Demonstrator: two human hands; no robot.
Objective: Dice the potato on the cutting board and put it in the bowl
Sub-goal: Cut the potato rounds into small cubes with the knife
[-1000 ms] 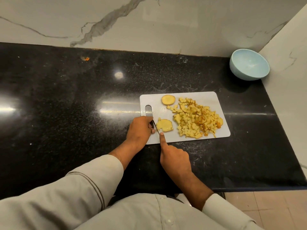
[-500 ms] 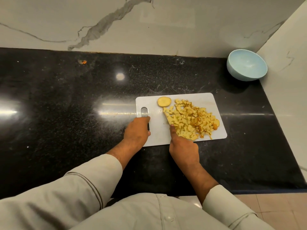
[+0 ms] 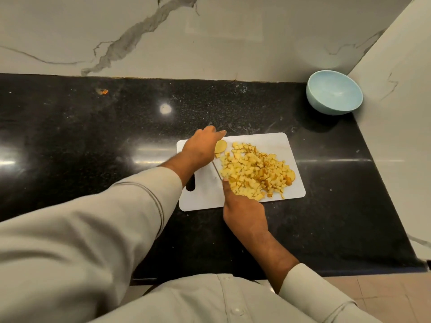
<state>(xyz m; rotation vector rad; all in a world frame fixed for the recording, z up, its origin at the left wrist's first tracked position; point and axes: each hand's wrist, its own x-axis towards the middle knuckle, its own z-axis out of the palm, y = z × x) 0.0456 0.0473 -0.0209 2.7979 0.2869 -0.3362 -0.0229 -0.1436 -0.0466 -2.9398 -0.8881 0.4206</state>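
A: Where is the potato now?

B: Most of it is a heap of small cubes (image 3: 255,174) on the right half of the board (image 3: 275,142). One round slice (image 3: 220,146) is not cut yet. It lies flat at the far left edge of the heap, just beside it

A: Which of the hands is closer to that slice?

B: The left hand (image 3: 201,146). It reaches over the far left part of the board and its fingers come down right at the slice. I cannot tell if they pinch it yet or only touch it

A: And the right hand (image 3: 243,212)?

B: It is at the near edge of the board, curled round the knife (image 3: 217,171), with one finger laid along the top. The blade points away and a bit to the left, along the left side of the heap

A: So what comes next, do you think?

B: I think the slice must come toward the blade, nearer and onto the bare left part of the board. The bowl (image 3: 334,94) sits far off in the right corner of the worktop (image 3: 93,141), well apart from the board, with nothing in it that I can see
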